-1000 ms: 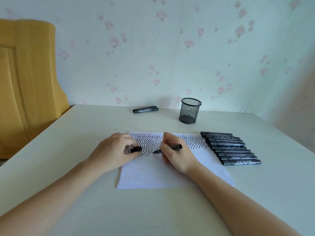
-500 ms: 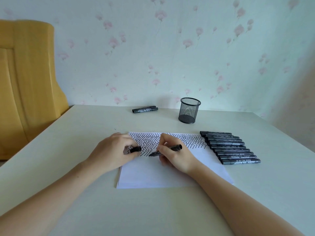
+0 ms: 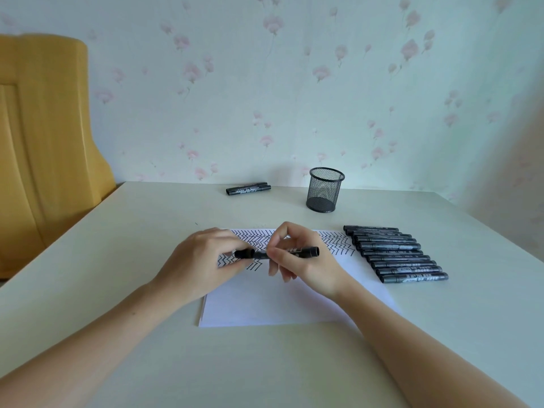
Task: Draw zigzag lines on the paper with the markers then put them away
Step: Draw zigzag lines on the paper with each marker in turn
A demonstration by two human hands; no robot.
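Right hand [image 3: 303, 260] pinches marker [image 3: 297, 252]; left hand [image 3: 203, 260] pinches its cap [image 3: 245, 254].

Soft, even daylight, faint shadows, sharp centre, wide-angle bending at the edges.

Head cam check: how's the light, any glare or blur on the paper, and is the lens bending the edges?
Head view: soft, even daylight, only faint shadows under the mesh cup and hands; no glare on the paper, zigzags crisp; left hand and right hand on the marker look sharp; wide-angle lens bows the table edges and the yellow chair.
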